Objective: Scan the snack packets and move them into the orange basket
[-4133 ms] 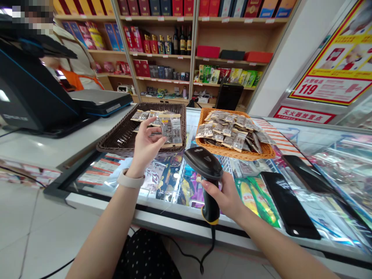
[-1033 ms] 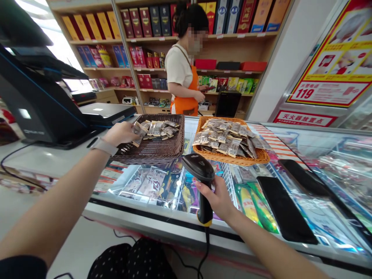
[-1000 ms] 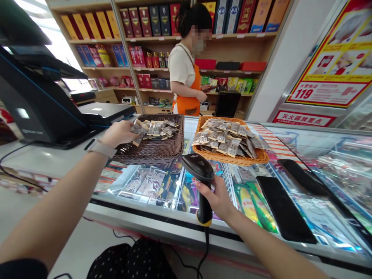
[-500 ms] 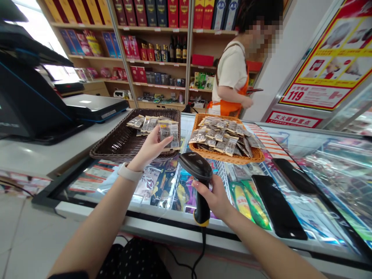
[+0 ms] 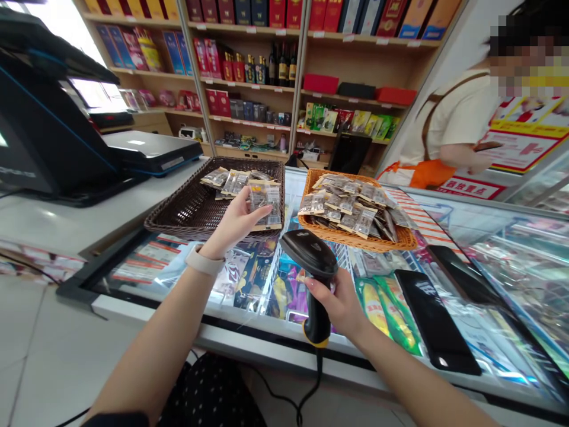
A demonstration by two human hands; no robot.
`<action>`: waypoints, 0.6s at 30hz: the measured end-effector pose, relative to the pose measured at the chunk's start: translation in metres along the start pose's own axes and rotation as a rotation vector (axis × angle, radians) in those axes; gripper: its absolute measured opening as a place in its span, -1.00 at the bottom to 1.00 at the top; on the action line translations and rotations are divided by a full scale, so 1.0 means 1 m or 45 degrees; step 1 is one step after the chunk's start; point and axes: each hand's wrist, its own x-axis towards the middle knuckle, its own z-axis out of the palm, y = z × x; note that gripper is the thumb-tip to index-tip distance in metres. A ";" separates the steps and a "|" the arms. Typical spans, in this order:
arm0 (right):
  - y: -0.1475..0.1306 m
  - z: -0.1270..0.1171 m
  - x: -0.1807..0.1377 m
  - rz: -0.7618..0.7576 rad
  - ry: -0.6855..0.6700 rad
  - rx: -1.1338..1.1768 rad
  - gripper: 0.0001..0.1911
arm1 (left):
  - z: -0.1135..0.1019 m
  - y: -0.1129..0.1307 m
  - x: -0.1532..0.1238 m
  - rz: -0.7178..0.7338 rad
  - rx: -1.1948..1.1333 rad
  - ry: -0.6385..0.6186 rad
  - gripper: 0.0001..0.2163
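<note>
My left hand (image 5: 240, 219) is closed on a small snack packet (image 5: 268, 201), thumb across its front, at the right side of a dark brown wicker basket (image 5: 178, 209). Several similar packets (image 5: 233, 182) lie in that basket behind my fingers. In my right hand (image 5: 340, 302) is a black barcode scanner (image 5: 311, 252), gripped by its handle, its head tilted toward the left. A cable hangs down from the handle's yellow-edged base. Just beyond the scanner, an orange wicker basket (image 5: 355, 238) is heaped with more packets (image 5: 344, 201).
Under the baskets is a glass-topped freezer (image 5: 249, 323) with packaged goods inside. Two black phones (image 5: 435, 320) lie on the glass at right. A scale (image 5: 151, 148) stands on the left counter. Behind are stocked shelves (image 5: 249, 83). A person in an orange apron (image 5: 427, 173) stands at right.
The person in the apron has moved right. My view has shifted slightly, while both hands keep their hold on the packet and the scanner.
</note>
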 end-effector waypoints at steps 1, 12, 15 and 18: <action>0.000 0.000 0.000 0.002 0.002 -0.005 -0.73 | 0.000 0.000 0.000 0.026 -0.008 -0.017 -0.60; -0.001 0.000 0.000 0.018 -0.004 0.007 -0.73 | -0.001 -0.006 0.000 0.073 0.043 -0.020 -0.63; -0.002 0.000 0.001 0.043 0.006 0.002 -0.73 | 0.000 -0.007 0.000 0.086 -0.007 0.033 -0.65; -0.003 0.002 0.002 0.046 0.063 -0.014 -0.71 | 0.004 0.001 0.004 0.002 -0.172 0.142 -0.68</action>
